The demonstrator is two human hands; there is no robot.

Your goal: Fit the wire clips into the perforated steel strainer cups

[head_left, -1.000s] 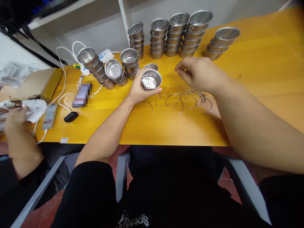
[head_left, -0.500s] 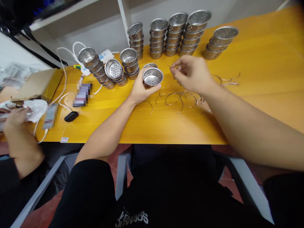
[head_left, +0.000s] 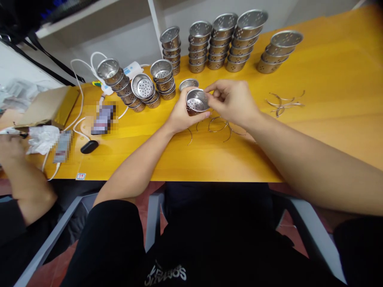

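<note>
My left hand (head_left: pixel 179 113) is wrapped around a perforated metal cup (head_left: pixel 197 100), its open mouth tilted up towards me. At the cup's right rim is my right hand (head_left: pixel 229 97), thumb and fingers pinched together. The thin wire that showed in this pinch half a second ago is mostly hidden by the fingers now. Just behind the held cup stands another perforated cup (head_left: pixel 188 84). Several thin curved wires (head_left: pixel 217 124) lie on the table below my hands, partly covered by the right one. A second group of curved wires (head_left: pixel 283 105) lies to the right of my right hand.
Stacks of perforated cups (head_left: pixel 199 48) line the back of the yellow table (head_left: pixel 326 79), with more stacks (head_left: pixel 163 79) at left. Further left are a phone (head_left: pixel 103 119), a black mouse-like object (head_left: pixel 89 147), white cables and a cardboard box (head_left: pixel 48 105). A co-worker's arm (head_left: pixel 26 179) is at far left.
My right hand has moved left and down from beside the cup to its rim. The cup in my left hand has shifted slightly right. The co-worker's hand has moved left.
</note>
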